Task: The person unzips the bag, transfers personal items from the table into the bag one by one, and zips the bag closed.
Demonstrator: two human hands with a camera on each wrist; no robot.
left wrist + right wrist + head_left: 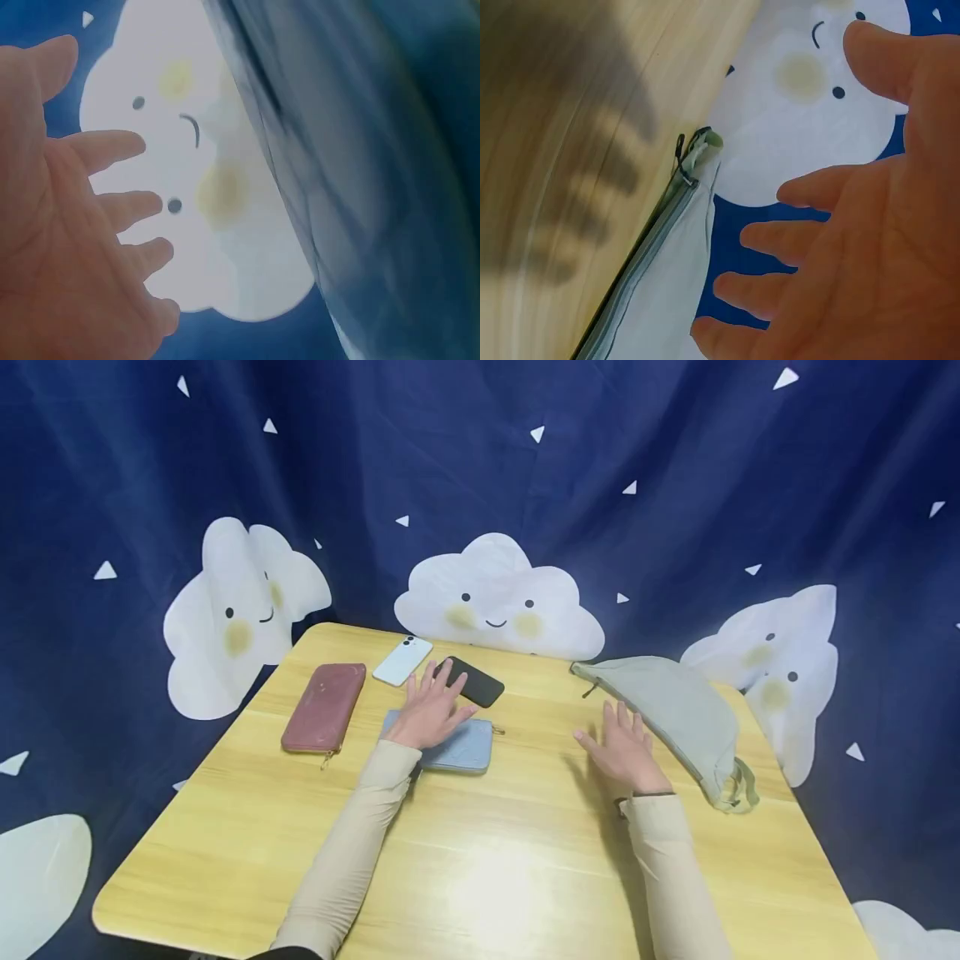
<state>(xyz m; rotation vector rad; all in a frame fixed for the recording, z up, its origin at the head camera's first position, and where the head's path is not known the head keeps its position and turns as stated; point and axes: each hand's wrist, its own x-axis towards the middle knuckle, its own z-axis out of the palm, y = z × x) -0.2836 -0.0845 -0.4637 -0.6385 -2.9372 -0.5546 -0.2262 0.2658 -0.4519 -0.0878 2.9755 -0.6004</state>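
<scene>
My left hand point(431, 706) hovers with spread, straight fingers over the light blue zip pouch point(461, 749), its fingertips near the black phone point(474, 682). It holds nothing; in the left wrist view the left hand point(67, 225) shows an open palm against the backdrop. My right hand point(624, 745) is open too, fingers spread just above the table beside the pale green sling bag point(678, 710). The right wrist view shows the right hand point(855, 247) empty next to the bag's zipper end point(686, 169).
A dusty pink long wallet point(324, 707) and a white phone point(402, 660) lie on the left part of the yellow wooden table point(480, 868). A dark blue cloth with white clouds point(498, 597) hangs behind the table.
</scene>
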